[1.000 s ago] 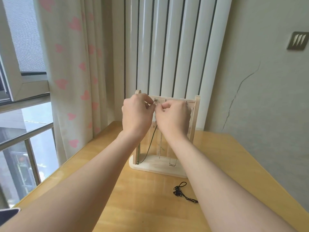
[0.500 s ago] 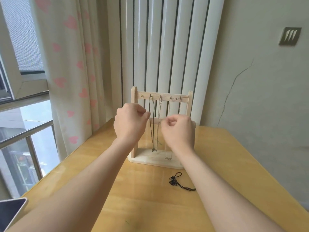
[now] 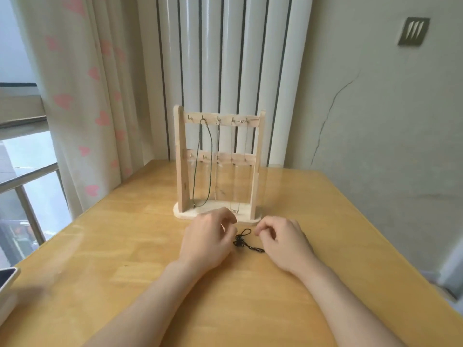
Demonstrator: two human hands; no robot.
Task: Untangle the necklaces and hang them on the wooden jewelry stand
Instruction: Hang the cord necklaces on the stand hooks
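Head view.
- Wooden jewelry stand point(image 3: 181, 159): upright on table point(image 3: 125, 234).
- Dark cord necklace point(image 3: 210, 151): hangs from the stand's upper rail, left part.
- Pendant chain point(image 3: 234, 210): hangs on the stand, right of the cord.
- Tangled black necklace point(image 3: 243, 242): on the table just before the stand's base.
- Left hand point(image 3: 208, 239): before the stand, fingers loosely curled, gripping nothing.
- Right hand point(image 3: 285, 244): likewise; contact with the tangle unclear.
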